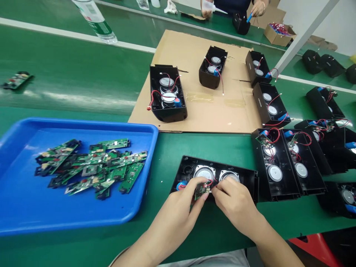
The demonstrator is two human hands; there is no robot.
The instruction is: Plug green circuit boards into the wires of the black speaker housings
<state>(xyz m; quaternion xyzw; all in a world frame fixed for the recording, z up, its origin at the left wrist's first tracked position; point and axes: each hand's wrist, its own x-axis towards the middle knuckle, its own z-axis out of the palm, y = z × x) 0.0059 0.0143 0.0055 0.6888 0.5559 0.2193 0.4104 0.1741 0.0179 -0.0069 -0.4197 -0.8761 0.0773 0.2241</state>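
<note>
A small green circuit board [200, 190] is pinched between the thumb and fingers of my left hand [182, 202]. Close beside it, my right hand [235, 202] has its fingertips closed at the board's right edge, on what looks like the plug end of a thin wire lead [210, 182]. Under both hands lies a black speaker housing [191, 163], open side up. Two round speakers, one of them the left speaker [204, 172], show inside it, partly covered by my fingers. A blue cylindrical battery [181, 185] sits at the housing's left end.
To my left a blue tray [151, 163] holds a pile of circuit boards [97, 163]. More open housings stand on a cardboard sheet [194, 115] and along the right, including a nearby housing [278, 189]. Across the bench, a person's hand [259, 8] holds a blue battery [249, 17].
</note>
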